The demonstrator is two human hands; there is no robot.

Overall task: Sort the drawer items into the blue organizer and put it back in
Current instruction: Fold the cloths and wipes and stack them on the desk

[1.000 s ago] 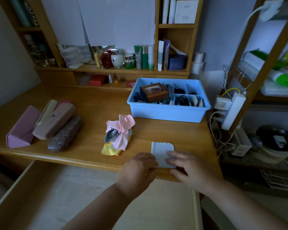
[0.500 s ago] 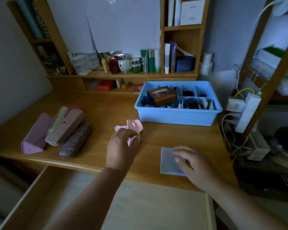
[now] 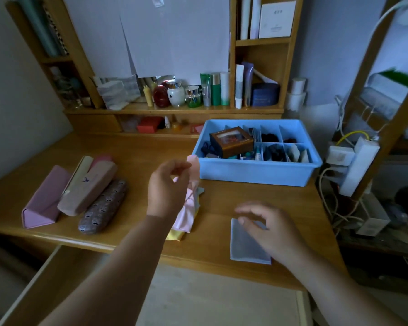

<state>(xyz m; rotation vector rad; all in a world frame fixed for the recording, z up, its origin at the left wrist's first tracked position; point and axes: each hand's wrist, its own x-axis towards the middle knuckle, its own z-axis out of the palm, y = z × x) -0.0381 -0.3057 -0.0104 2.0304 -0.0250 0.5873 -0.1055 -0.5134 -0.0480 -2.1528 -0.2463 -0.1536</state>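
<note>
A person stands at a wooden desk [image 3: 137, 161], seen from above their own arms. At the centre of the frame the left hand [image 3: 167, 191] pinches a pink cloth [image 3: 190, 203] between thumb and fingertips, its top corner raised and its lower end trailing onto a small heap of cloths [image 3: 177, 234] on the desk. At lower right the right hand [image 3: 269, 229] hovers with fingers loosely spread, holding nothing, just over a folded pale blue-grey cloth [image 3: 245, 248] lying flat near the desk's front edge. The blue organizer [image 3: 257, 175] sits at centre right, its compartments partly filled, a brown box [image 3: 232, 142] resting across the left ones. Three glasses cases [image 3: 80, 194] lie at the left. The open drawer [image 3: 57, 278] fills the bottom of the frame.

The step appears to be separating and folding the cloths. To do it well, she should probably lift the pink cloth fully clear of the heap, then bring the free hand across to catch a second corner and flatten it before folding.
</note>
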